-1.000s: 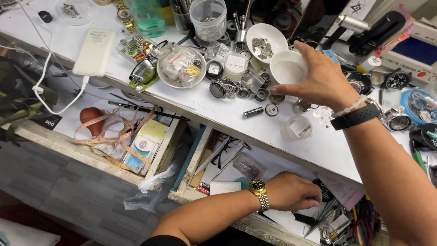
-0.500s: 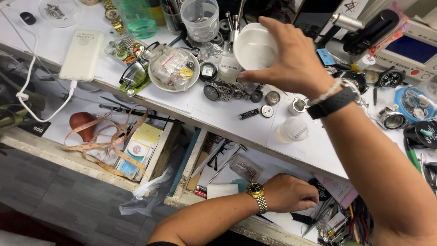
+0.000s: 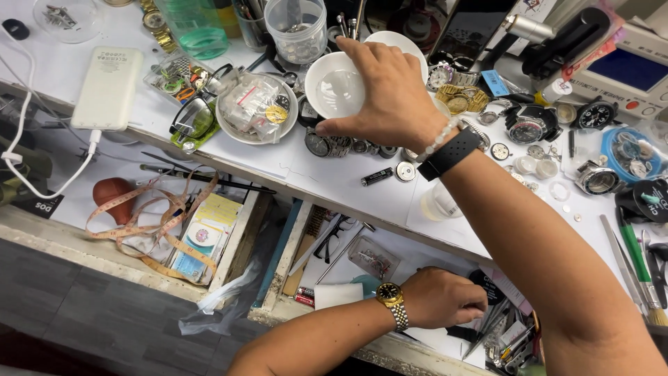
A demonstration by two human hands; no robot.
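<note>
The right hand (image 3: 393, 90) grips the white bowl (image 3: 335, 85), now carried farther left over the bench (image 3: 348, 188). The left hand (image 3: 445, 298) stays curled inside the near drawer (image 3: 362, 268), its grasp hidden.

Bare-armed, the left hand (image 3: 445, 298) wears a gold watch (image 3: 392, 296); the right hand (image 3: 393, 94) a black band (image 3: 450, 154) and pale bead bracelet (image 3: 441, 138).

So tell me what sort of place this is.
Most likely a watch repairer's bench: loose wristwatches and small parts crowd the white worktop, and an open drawer holds tools, where the left hand rests.
</note>
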